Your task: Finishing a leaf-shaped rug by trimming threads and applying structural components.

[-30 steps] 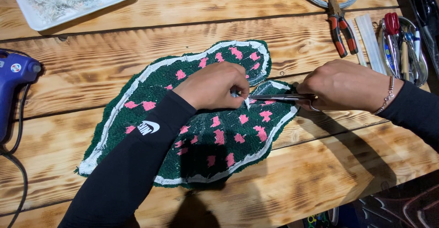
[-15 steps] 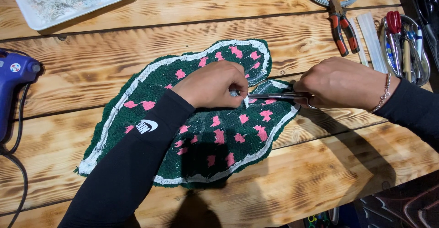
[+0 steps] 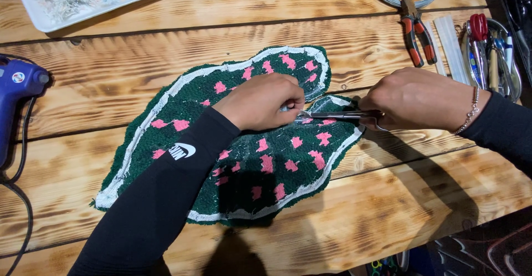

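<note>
Gripping a pair of scissors (image 3: 343, 115), the right hand (image 3: 418, 99) is still pointing the blades left at the left hand (image 3: 263, 101), which is pinching the green, pink-spotted tufted piece (image 3: 249, 154) lying on the wooden surface (image 3: 360, 215). Little is changing: both hands are staying put. Pliers (image 3: 417, 29) are lying well apart.

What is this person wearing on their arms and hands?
Both arms are covered to the wrist by snug black long sleeves. The left sleeve carries a small white logo mark on the forearm; the right sleeve shows no marking in view. The left hand is bare, with no glove or jewellery visible. The right hand is bare too, with a thin silver chain bracelet at the wrist.
</note>
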